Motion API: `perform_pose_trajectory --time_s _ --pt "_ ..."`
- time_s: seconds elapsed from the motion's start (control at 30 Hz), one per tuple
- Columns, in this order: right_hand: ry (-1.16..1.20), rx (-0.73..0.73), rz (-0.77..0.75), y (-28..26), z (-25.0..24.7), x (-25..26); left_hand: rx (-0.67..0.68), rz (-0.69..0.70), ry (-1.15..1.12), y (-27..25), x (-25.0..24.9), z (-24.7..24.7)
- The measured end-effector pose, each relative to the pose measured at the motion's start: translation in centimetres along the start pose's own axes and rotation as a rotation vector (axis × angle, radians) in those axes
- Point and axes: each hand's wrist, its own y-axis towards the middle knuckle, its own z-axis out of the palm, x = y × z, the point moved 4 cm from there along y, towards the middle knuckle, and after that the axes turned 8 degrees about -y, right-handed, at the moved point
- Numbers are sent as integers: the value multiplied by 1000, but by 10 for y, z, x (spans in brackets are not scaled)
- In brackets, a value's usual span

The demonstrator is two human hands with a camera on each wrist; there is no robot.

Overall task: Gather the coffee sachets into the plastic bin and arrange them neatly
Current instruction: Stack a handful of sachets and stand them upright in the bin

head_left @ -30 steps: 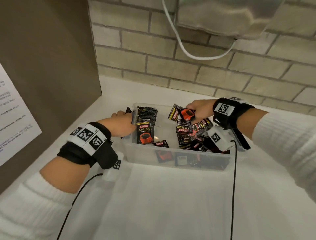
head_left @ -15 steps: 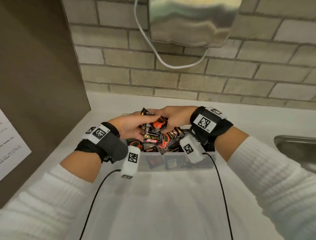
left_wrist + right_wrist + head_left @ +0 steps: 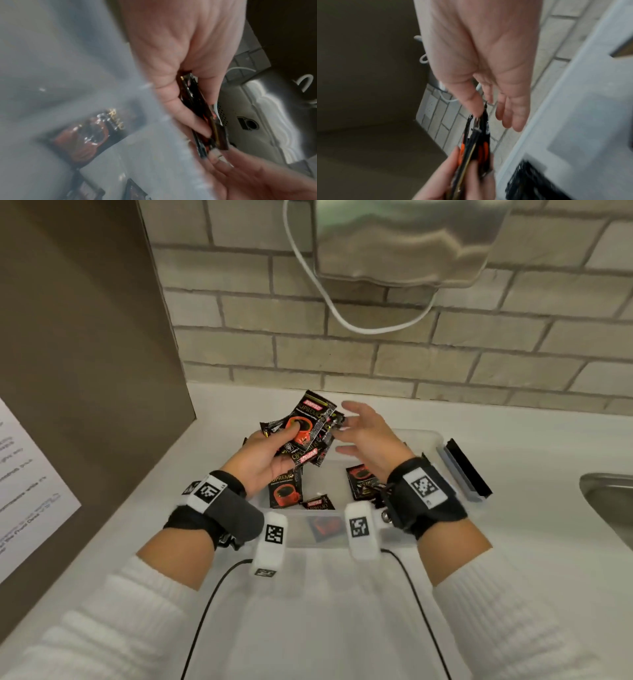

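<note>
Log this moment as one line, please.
left hand: grips sachet bunch above plastic bin | right hand: open beside bunch | loose sachets in bin

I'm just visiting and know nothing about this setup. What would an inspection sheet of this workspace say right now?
Surface: white counter, meeting a brick wall.
Job's things: clear plastic bin holding a few loose coffee sachets; a bundle of sachets is held above it.
Clutter: a flat dark-edged thing beside the bin, perhaps its lid; I cannot tell.
Grippers: left hand grips the bundle; right hand is open beside it, fingers spread.
Cables: black leads run from both wrist cameras; a white cord hangs on the wall.
Surroundings: metal box on the wall, sink edge at right, brown panel with a printed sheet at left.
</note>
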Motion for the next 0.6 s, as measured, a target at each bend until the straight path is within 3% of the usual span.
perform_pose_trajectory --time_s 0.07,0.13,0.23,0.33,0.43,0.6 --pt "190 30 78 -5 13 -16 9 54 13 -1 2 -2" --pt "195 61 66 -9 29 -21 40 98 97 -2 3 0" --pt "133 -24 -55 -12 46 -19 21 142 291 -3 7 2" --pt "228 -117 -58 -12 50 -26 45 124 373 -4 9 2" --pt "306 -228 -15 -13 43 -33 114 51 286 -6 10 4" --pt "426 -451 101 -10 25 -41 -44 144 150 -2 5 -4"
